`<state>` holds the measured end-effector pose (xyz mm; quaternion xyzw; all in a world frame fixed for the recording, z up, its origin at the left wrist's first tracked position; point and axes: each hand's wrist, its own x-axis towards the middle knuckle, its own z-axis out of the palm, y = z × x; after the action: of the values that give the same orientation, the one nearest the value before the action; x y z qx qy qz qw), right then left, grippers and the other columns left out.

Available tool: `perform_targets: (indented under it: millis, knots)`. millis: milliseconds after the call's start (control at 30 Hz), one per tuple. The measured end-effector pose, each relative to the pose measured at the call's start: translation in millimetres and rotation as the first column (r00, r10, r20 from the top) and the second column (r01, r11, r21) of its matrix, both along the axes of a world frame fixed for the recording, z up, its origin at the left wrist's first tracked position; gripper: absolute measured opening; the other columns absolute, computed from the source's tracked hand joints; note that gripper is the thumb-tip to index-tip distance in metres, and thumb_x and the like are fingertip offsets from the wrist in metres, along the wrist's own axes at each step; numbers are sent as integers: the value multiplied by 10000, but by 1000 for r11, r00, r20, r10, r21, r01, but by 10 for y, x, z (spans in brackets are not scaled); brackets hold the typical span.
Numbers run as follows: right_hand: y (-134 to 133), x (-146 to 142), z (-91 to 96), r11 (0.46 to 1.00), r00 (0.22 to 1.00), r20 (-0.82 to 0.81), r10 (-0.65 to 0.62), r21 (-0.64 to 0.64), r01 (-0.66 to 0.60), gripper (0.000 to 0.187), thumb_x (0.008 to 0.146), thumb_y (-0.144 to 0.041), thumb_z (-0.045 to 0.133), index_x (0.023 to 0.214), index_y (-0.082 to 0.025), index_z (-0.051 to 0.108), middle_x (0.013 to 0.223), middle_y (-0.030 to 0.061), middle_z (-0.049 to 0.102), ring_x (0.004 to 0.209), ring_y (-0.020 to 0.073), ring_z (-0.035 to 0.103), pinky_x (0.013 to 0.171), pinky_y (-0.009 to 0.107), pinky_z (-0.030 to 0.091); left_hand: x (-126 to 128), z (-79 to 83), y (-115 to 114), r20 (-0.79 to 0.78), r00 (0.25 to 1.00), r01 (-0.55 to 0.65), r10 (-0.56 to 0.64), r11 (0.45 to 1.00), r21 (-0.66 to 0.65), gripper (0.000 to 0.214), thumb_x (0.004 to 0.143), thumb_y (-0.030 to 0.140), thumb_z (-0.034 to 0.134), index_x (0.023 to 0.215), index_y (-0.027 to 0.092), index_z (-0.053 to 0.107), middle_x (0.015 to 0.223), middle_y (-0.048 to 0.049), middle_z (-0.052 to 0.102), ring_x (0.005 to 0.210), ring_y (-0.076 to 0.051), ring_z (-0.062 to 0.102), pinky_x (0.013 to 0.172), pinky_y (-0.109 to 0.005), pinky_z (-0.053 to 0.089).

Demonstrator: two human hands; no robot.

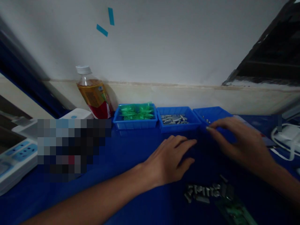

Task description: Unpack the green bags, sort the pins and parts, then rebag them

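Note:
My left hand [168, 159] hovers over or rests on the blue table, fingers apart and nothing in them. My right hand [236, 140] is in front of the right blue bin [212, 111], its thumb and index finger pinching a small metal piece [208, 128], too blurred to name exactly. Inside that bin a few small metal parts show; the hand hides the rest. The middle blue bin [180, 127] holds many grey metal pins or standoffs [173, 119]. On the table below my hands lie a cluster of small metal parts [206, 191] and a blurred green bag [236, 212].
A left blue bin [136, 125] holds green plastic packets [137, 112]. Behind it to the left stands a drink bottle [93, 95]. A white power strip [18, 161] lies at far left beside a pixelated area. A white charger with cable [287, 134] is at right. A wall [164, 40] closes the back.

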<state>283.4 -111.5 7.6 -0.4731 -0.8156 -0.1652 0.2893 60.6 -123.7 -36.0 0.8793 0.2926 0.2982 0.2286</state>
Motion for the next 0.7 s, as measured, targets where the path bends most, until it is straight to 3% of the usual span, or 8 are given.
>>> perform_targets:
  millis: [100, 200, 367, 433, 533, 567, 633, 700]
  knots:
    - [455, 438, 104, 968, 976, 27, -217, -123, 219, 368, 860, -489, 450, 755, -180, 621, 732, 79, 662, 615, 191, 587, 574, 329, 418, 11, -26, -27, -204, 975, 122, -93, 983, 136, 403, 900, 231, 471, 1301, 251, 449, 1316, -56, 495, 1160, -247, 446, 901, -406, 390]
    - [872, 769, 34, 900, 950, 147, -275, -309, 308, 265, 801, -402, 567, 738, -162, 661, 704, 85, 671, 609, 179, 593, 555, 308, 395, 25, -72, -25, -288, 951, 161, -109, 974, 162, 269, 902, 221, 454, 1138, 214, 581, 1200, -49, 575, 1102, -244, 480, 855, -393, 406]
    - [1138, 791, -65, 838, 951, 237, -201, -460, 292, 208, 786, -330, 610, 688, -157, 670, 615, 62, 648, 516, 128, 549, 504, 273, 347, 32, -124, 10, -264, 954, 186, -144, 972, 141, 291, 829, 56, 461, 1065, 148, 604, 1036, -73, 607, 931, -186, 536, 812, -301, 427]
    - [1067, 671, -13, 825, 937, 257, -236, -457, 333, 249, 799, -357, 597, 708, -141, 681, 614, 67, 641, 530, 134, 553, 519, 281, 351, 35, -116, 18, -247, 959, 179, -137, 972, 153, 240, 859, 68, 450, 1032, 134, 602, 976, -80, 610, 891, -177, 540, 819, -295, 422]
    - [716, 389, 42, 880, 933, 195, -304, -319, 353, 243, 814, -365, 594, 854, -138, 670, 762, 107, 666, 681, 204, 600, 609, 333, 408, 39, -84, 28, -136, 986, 110, -95, 988, 108, 130, 897, 144, 477, 983, 133, 573, 923, -61, 626, 857, -170, 551, 814, -292, 421]
    - [540, 270, 23, 928, 958, 104, -267, -241, 285, 215, 833, -347, 574, 898, -158, 654, 811, 104, 671, 726, 214, 607, 655, 351, 427, 38, -73, 32, -70, 995, 72, -68, 996, 55, 105, 893, 166, 499, 976, 137, 557, 914, -53, 630, 851, -167, 557, 798, -284, 426]
    - [153, 23, -76, 988, 998, -33, -52, -148, 46, 177, 872, -326, 518, 946, -196, 612, 844, 85, 668, 746, 208, 608, 677, 352, 450, 33, -59, 44, 70, 997, -10, 16, 996, -85, 100, 883, 192, 525, 973, 148, 524, 890, -40, 633, 830, -159, 568, 745, -263, 436]
    - [-188, -197, -218, 974, 984, -83, 158, -151, -169, 171, 852, -300, 547, 1003, -225, 573, 852, 58, 657, 759, 198, 609, 662, 334, 470, 22, -54, 55, 167, 982, -57, 92, 978, -202, 86, 883, 200, 513, 958, 159, 500, 853, -27, 626, 797, -146, 574, 694, -243, 433]
